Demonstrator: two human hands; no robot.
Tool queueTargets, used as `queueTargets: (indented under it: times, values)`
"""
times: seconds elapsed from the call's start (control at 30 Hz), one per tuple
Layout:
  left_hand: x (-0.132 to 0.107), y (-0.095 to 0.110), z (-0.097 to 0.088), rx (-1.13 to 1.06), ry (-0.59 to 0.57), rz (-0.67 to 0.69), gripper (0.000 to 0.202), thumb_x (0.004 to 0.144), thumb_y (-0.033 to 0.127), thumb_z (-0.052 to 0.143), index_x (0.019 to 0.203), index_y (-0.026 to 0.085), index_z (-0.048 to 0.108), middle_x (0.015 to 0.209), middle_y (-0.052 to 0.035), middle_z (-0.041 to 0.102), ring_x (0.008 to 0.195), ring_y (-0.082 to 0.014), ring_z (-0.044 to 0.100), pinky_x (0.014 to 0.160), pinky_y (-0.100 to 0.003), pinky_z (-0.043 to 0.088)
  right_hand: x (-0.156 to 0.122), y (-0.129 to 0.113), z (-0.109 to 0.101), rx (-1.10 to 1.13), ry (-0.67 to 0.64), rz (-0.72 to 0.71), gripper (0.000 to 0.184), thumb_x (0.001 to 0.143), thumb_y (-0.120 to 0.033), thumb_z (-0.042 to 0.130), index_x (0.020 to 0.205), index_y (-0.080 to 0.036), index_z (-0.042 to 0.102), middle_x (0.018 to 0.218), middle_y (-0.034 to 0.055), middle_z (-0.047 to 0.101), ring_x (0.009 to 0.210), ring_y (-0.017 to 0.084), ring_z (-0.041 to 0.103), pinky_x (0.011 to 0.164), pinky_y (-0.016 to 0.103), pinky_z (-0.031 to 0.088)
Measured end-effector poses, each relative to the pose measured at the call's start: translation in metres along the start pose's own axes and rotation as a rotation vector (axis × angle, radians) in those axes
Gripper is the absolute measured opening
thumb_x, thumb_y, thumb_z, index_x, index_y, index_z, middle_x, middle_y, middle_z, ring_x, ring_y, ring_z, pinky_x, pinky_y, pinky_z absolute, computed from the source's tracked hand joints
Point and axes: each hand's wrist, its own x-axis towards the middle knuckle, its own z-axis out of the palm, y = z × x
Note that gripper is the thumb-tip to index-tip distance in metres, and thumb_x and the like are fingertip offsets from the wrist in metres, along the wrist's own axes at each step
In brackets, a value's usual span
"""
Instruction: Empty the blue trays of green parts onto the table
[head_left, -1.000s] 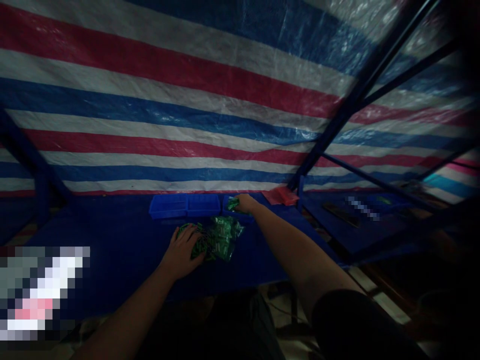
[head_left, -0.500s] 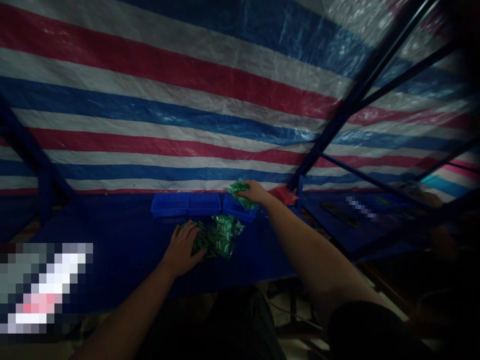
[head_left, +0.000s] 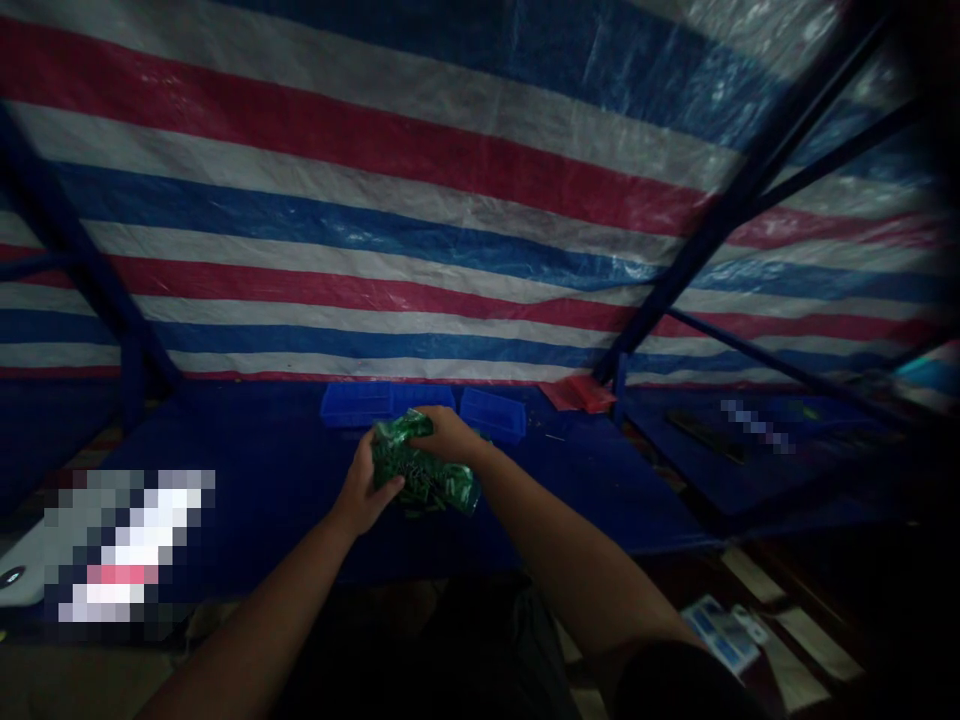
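Green packets (head_left: pixel 427 475) form one loose clump gripped between both hands, just above the middle of the blue table (head_left: pixel 225 470); whether the clump's lower end touches the tabletop cannot be told. Its long axis runs slantwise, from the upper left by the hands down to the lower right, with that end pointing toward the table's right edge. The left hand (head_left: pixel 365 490) is curled around the clump's left side, fingers closed up onto it, and the right hand (head_left: pixel 450 435) lies over its top, fingers bent down around the upper end; both hold it in a narrow grip. Three blue trays stand in a row along the table's far edge: the left tray (head_left: pixel 356 404), the middle tray (head_left: pixel 424 397) and the right tray (head_left: pixel 491 414). The right hand is just in front of the middle tray and near the right one. Open tabletop spreads well to the left of the hands, with less to the right, and the near edge runs below them. A red packet (head_left: pixel 581 393) lies at the far right corner, beside a dark metal post (head_left: pixel 675 300), and a striped tarp (head_left: pixel 375 200) closes off the far side.
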Motion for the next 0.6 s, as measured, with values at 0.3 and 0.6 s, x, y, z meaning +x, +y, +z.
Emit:
queueTargets:
  times: [0.3, 0.6]
  values:
    - [0.005, 0.002, -0.001, -0.356, 0.29, -0.123, 0.073, 0.088, 0.048, 0.064, 0.146, 0.022, 0.028, 0.142, -0.0139, 0.049, 0.131, -0.0287, 0.049, 0.112, -0.044, 0.037, 0.009, -0.031, 0.061, 0.023, 0.162, 0.022, 0.016, 0.078, -0.021, 0.065, 0.093, -0.021, 0.069, 0.086, 0.0013, 0.071, 0.079, 0.017, 0.064, 0.072, 0.025, 0.046]
    - [0.009, -0.014, -0.002, 0.088, 0.335, -0.199, 0.062, 0.087, 0.042, 0.065, 0.14, 0.021, 0.04, 0.133, -0.0127, 0.056, 0.123, -0.0279, 0.056, 0.108, -0.046, 0.041, -0.002, -0.03, 0.068, -0.347, 0.222, 0.099, 0.041, 0.081, -0.025, 0.063, 0.121, -0.029, 0.06, 0.111, 0.0059, 0.061, 0.097, 0.021, 0.06, 0.083, 0.031, 0.048]
